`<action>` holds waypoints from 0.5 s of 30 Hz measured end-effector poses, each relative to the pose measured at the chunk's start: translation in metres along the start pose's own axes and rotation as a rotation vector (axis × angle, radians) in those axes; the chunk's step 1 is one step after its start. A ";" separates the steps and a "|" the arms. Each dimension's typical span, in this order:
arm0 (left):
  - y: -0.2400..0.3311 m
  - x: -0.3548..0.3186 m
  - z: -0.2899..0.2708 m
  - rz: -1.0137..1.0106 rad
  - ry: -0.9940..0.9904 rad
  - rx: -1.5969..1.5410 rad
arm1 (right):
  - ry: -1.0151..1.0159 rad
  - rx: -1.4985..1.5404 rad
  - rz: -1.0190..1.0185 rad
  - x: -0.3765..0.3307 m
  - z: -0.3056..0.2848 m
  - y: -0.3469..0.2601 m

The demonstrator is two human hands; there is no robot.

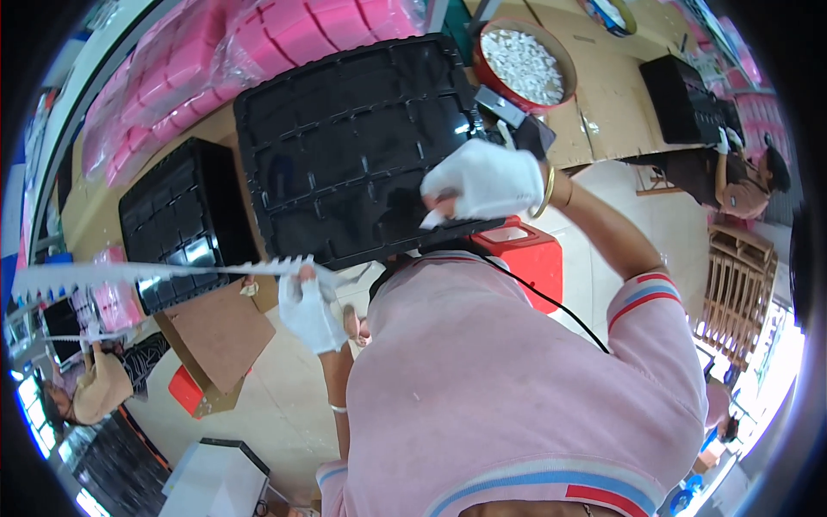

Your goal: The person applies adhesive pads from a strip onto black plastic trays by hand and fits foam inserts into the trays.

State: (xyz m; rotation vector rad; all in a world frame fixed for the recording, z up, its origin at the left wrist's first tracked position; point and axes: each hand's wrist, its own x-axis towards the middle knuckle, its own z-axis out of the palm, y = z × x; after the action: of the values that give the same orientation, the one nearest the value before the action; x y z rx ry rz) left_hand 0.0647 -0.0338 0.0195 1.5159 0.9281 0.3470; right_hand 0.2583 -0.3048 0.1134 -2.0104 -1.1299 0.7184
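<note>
My left hand (310,312), in a white glove, grips a long white plastic strip (155,274) with small teeth along its edge. The strip reaches far out to the left, past the near side of the black trays. Over the near right corner of a large black plastic tray (345,142) is my right hand (487,181), gloved with bare fingertips. Its fingers are pinched together, and a small white piece (432,221) shows at their tips. The tray has a ribbed grid across its face. A thin band circles my left wrist and a gold bangle my right.
Left of the tray stands another black tray (185,220). A red tub (527,65) of small white pieces sits at the far right, near pink wrapped bundles (258,43). A red stool (530,258) is beside me. Co-workers (745,177) work at both sides.
</note>
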 end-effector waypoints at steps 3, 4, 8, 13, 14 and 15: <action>-0.016 -0.020 -0.021 -0.026 0.015 0.086 | -0.048 -0.104 0.030 -0.029 -0.012 0.045; -0.034 -0.023 -0.033 -0.041 0.021 0.083 | -0.068 -0.142 0.047 -0.035 -0.011 0.051; -0.065 -0.030 -0.037 -0.136 0.058 0.045 | -0.082 -0.226 0.088 -0.034 0.003 0.050; -0.080 -0.046 -0.026 -0.182 0.012 -0.119 | -0.101 -0.486 0.246 -0.025 0.020 0.043; -0.065 -0.052 -0.018 -0.253 -0.045 -0.237 | -0.101 -0.484 0.251 -0.028 0.023 0.045; -0.054 -0.056 -0.015 -0.254 -0.043 -0.235 | -0.077 -0.492 0.241 -0.029 0.024 0.044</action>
State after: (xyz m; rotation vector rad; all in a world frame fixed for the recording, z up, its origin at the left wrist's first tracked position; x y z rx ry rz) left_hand 0.0003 -0.0686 -0.0117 1.1723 0.9959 0.2297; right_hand 0.2485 -0.3386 0.0673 -2.5853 -1.2074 0.6870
